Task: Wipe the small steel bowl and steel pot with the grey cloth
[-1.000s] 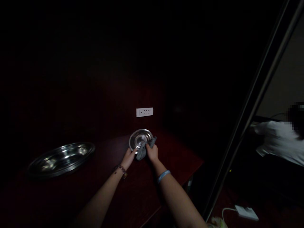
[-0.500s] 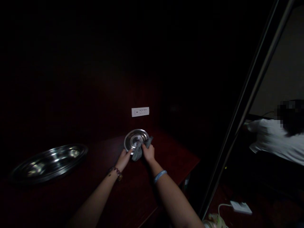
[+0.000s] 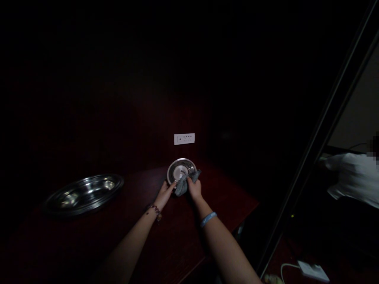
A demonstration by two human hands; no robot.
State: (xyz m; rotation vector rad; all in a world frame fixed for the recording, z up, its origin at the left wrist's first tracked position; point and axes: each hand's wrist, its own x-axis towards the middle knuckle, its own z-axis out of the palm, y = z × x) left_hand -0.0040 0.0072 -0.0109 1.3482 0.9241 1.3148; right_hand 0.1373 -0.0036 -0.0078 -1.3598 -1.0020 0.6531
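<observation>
A round, shiny metal bowl [image 3: 180, 165] is tilted toward me above the dark red table. My left hand [image 3: 164, 195] grips its lower left rim, thumb on the near side. At its lower right, my right hand [image 3: 194, 188] is closed on a grey cloth [image 3: 181, 187], which lies against the inside of the bowl. Part of the cloth sticks out to the right of my fingers. Some of the bowl's lower edge is hidden behind the cloth and hands.
A large oval metal tray [image 3: 85, 209] rests on the table [image 3: 174, 232] to the left. A white socket panel [image 3: 184, 139] is on the dark wall behind. Right of a dark upright frame [image 3: 319, 154] are a person's white sleeve [image 3: 355, 173] and a white power strip [image 3: 313, 271].
The view has shifted, so the surroundings appear further right. The bowl is tipped a little more upright, and the cloth stays against it in my right hand.
</observation>
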